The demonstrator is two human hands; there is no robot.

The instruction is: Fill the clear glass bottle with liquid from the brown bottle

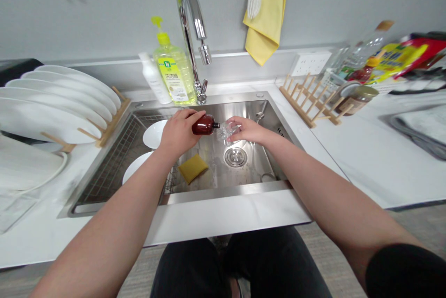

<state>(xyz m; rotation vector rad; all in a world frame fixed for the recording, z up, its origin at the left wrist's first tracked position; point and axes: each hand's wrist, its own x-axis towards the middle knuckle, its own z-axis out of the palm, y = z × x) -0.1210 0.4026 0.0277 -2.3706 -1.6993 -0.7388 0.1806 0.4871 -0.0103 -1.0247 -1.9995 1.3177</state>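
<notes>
Beyond and to the left of the drain (pixel 236 156), the left hand (pixel 181 130) has its fingers clamped around a reddish-brown bottle (pixel 205 125) tipped on its side, while just beyond the drain the right hand's (pixel 247 130) fingers are closed on a clear glass-like piece (pixel 226 132) at the bottle's neck; whether the two touch, I cannot tell. A yellow sponge (pixel 193 168) lies left of the drain, and two white dishes (pixel 152 134) sit farther left of it.
</notes>
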